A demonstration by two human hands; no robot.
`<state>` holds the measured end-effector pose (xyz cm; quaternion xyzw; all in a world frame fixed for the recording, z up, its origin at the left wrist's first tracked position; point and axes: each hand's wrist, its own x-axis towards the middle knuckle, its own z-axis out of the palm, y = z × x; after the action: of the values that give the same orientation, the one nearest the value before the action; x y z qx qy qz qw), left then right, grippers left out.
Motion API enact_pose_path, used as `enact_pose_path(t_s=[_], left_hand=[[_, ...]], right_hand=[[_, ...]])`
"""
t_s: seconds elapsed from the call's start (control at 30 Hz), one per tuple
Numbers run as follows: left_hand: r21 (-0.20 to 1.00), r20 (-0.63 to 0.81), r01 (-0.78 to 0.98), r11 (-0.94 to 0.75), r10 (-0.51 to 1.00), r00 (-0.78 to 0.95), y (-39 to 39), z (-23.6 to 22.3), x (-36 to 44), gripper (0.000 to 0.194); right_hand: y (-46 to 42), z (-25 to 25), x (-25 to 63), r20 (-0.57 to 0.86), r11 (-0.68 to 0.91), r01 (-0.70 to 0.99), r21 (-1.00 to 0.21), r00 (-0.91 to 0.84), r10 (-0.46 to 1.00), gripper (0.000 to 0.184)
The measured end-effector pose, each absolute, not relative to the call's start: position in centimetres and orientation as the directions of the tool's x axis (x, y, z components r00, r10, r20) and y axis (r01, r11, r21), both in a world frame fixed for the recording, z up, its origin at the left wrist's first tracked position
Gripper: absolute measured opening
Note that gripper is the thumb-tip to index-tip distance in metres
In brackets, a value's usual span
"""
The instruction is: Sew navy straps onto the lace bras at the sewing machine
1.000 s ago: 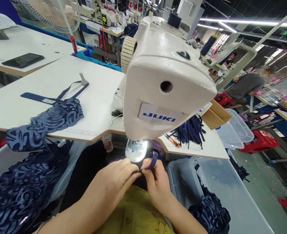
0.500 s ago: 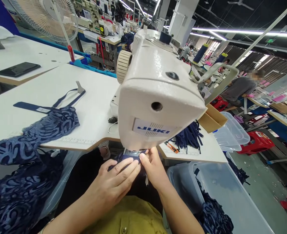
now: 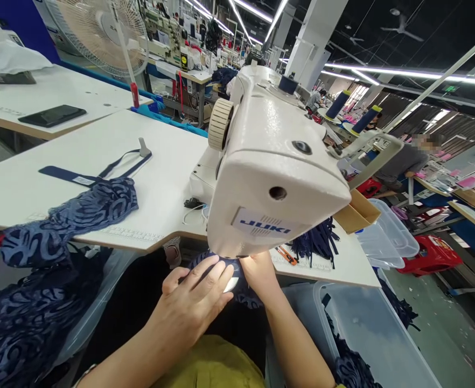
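Observation:
A navy patterned bra hangs below the sewing machine head, its upper part running in under the head. My left hand lies over its band with the fingers curved on top. A white label shows between the index finger and thumb, which close on the cloth there. At the other side of the cloth is my right hand; its fingertips disappear behind the machine head, so their grip is hidden. The needle and presser foot are hidden too.
A similar bra lies on the white table, partly over its front edge. Navy straps and orange-handled snips lie right of the machine. Plastic bins with garments stand below on both sides. A person works at far right.
The strap piece with its slider, visible between the hands earlier, is out of sight. My left hand has spread over the band, the white label now shows, and my right fingers have gone behind the head.

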<state>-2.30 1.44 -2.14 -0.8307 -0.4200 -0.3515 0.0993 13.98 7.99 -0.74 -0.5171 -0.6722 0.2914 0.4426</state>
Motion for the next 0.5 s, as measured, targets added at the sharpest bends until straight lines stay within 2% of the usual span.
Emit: enact_pose_path(t_s=[0.27,0.43,0.5], left_hand=[[0.230,0.655,0.798,-0.557,0.695,0.296,1.2,-1.8,-1.5,0.028],[0.116,0.653,0.769,-0.629,0.631,0.418,1.6,-1.0,-2.0,0.024],[0.135,0.655,0.780,-0.610,0.646,0.392,1.5,-1.0,-1.9,0.023]], right_hand=[[8.4,-0.1,13.8,0.285,0.309,0.367,-0.877,-0.120,0.951,0.020],[8.5,-0.2,13.9,0.289,0.320,0.341,-0.884,-0.139,0.947,0.022],[8.5,-0.3,14.0,0.281,0.314,0.343,-0.885,-0.143,0.949,0.022]])
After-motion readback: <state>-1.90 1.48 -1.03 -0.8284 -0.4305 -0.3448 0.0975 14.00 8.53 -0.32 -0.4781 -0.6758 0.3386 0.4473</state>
